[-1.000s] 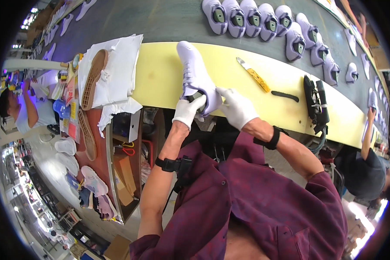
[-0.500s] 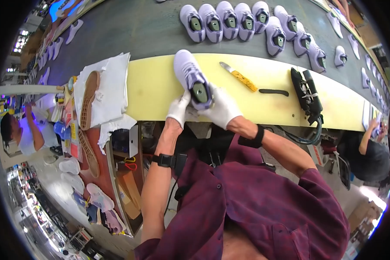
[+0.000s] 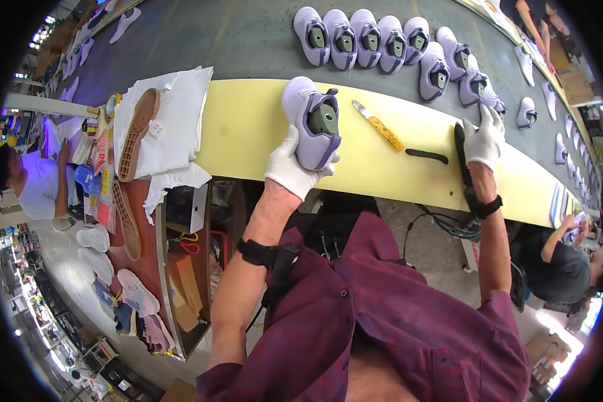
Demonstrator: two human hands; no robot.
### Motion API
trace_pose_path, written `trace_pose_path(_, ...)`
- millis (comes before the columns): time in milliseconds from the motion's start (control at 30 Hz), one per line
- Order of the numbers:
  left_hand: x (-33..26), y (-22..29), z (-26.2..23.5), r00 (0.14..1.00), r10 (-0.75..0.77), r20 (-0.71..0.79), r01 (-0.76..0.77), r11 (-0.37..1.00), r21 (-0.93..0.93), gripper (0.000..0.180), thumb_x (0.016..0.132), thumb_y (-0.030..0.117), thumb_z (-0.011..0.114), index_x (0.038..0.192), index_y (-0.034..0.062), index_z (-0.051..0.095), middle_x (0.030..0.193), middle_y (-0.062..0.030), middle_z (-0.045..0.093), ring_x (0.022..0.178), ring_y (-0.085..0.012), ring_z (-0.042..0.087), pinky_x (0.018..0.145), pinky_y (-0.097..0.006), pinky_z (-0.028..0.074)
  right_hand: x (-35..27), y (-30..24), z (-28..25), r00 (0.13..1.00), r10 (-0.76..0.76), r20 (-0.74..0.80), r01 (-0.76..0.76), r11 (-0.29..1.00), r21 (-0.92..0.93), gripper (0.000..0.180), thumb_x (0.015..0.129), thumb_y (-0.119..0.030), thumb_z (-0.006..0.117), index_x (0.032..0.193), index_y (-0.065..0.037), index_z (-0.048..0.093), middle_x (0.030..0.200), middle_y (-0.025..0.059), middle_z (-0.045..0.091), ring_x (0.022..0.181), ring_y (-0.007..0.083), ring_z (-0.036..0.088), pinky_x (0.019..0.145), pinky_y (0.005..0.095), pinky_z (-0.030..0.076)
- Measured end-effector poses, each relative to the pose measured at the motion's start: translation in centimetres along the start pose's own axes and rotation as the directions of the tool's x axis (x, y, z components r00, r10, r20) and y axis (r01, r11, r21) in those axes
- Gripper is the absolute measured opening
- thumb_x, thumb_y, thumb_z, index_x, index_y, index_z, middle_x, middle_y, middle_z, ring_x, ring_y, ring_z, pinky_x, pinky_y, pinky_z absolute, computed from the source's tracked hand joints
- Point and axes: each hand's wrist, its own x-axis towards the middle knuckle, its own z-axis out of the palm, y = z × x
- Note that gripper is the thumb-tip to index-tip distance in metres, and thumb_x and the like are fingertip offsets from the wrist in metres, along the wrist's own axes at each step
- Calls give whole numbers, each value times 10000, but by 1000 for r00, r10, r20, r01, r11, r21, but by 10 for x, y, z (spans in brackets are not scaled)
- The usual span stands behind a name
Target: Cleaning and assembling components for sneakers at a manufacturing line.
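Observation:
A lilac sneaker point(image 3: 306, 125) with a dark green insert inside its opening is tilted over the yellow worktop. My left hand point(image 3: 291, 164), in a white glove, is closed around its heel end from below. My gloved right hand point(image 3: 484, 139) reaches over the black paired tool point(image 3: 459, 151), hiding much of it. Its fingers are stretched out beside the nearest lilac sneaker point(image 3: 494, 100) in the far row; whether they touch it I cannot tell. Between the hands lie a yellow-handled knife point(image 3: 380, 126) and a thin black strip point(image 3: 427, 155).
Several lilac sneakers point(image 3: 367, 41) stand on the dark conveyor belt point(image 3: 248, 40) beyond the yellow worktop point(image 3: 238, 127). To the left are white sheets point(image 3: 181, 110) and brown soles point(image 3: 138, 134). Co-workers sit at far left point(image 3: 37, 177) and far right point(image 3: 556, 271).
My right hand has let go of the sneaker and moved right, past the black tool. My left hand alone keeps the sneaker, now turned slightly. The view has shifted a little.

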Motion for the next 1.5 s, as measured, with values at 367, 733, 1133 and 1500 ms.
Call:
trace_pose_path(367, 1, -4, 23, 999, 16, 37, -19, 997, 71, 524, 1132, 441, 411, 1458, 41, 506, 1326, -219, 662, 1040, -413, 687, 779, -494, 559, -20, 32, -6, 767, 15, 641, -325, 870, 370, 366, 888, -277, 837, 1071, -3, 680, 888, 133, 728, 814, 206, 686, 735, 381, 551)
trace_pose_path(733, 11, -32, 21, 987, 129, -95, -104, 967, 231, 460, 1126, 413, 485, 1427, 69, 535, 1283, -133, 673, 1079, -290, 652, 824, -441, 517, -13, -162, -105, 868, -378, 321, -50, 577, 815, 360, 806, -147, 916, 977, -43, 617, 694, 71, 607, 588, 172, 620, 563, 341, 506)
trace_pose_path(1133, -1, -61, -71, 991, -94, 93, 132, 752, -646, 424, 1031, 410, 518, 1094, 19, 669, 931, -131, 694, 693, -229, 606, 569, -349, 440, 18, -33, -26, 775, 65, 628, -356, 866, 350, 396, 941, -316, 788, 1114, -8, 608, 874, 184, 734, 715, 265, 726, 657, 396, 572)
trace_pose_path(1500, -38, -63, -54, 914, -304, -268, 326, 944, 42, 438, 1094, 429, 520, 1051, 15, 656, 983, -155, 729, 804, -305, 721, 626, -375, 547, 5, 103, 81, 728, 105, 677, -287, 944, 163, 485, 1025, -462, 645, 1229, -26, 586, 1079, 266, 726, 1036, 456, 701, 897, 485, 534)
